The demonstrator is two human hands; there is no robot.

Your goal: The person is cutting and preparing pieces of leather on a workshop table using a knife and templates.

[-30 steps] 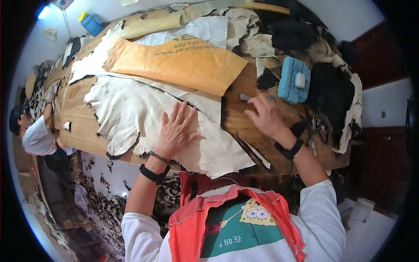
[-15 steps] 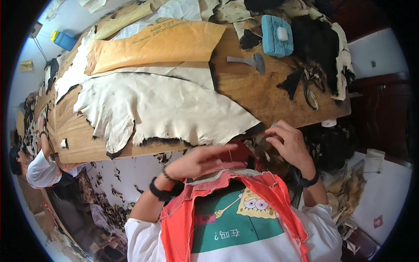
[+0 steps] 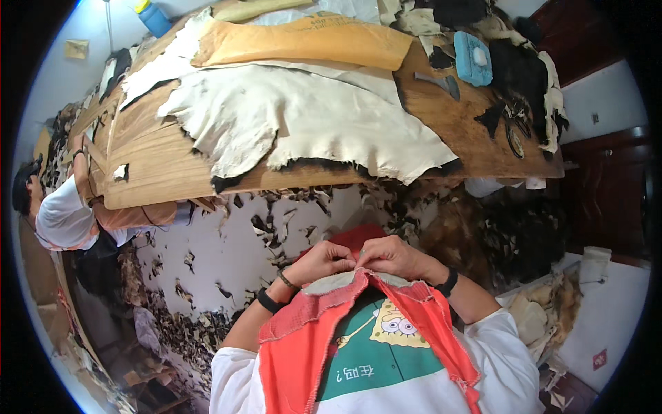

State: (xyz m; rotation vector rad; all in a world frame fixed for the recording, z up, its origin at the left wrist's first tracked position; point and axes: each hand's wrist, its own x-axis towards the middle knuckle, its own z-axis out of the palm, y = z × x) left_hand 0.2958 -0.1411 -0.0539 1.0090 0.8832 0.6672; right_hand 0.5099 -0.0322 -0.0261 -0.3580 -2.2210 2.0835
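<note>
Red apron down at 6 o'clock, worn over white shirt. Left hand and right hand pretty much fingertip to fingertip, both pinching apron's upper edge. Up at 12, pale hide sprawled on wooden table, orange sheet along its far side. Fan-bladed tool around 1, coworker over at 9.

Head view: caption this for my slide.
Left hand and right hand pinch a red garment near a wooden table bearing a pale hide.
</note>
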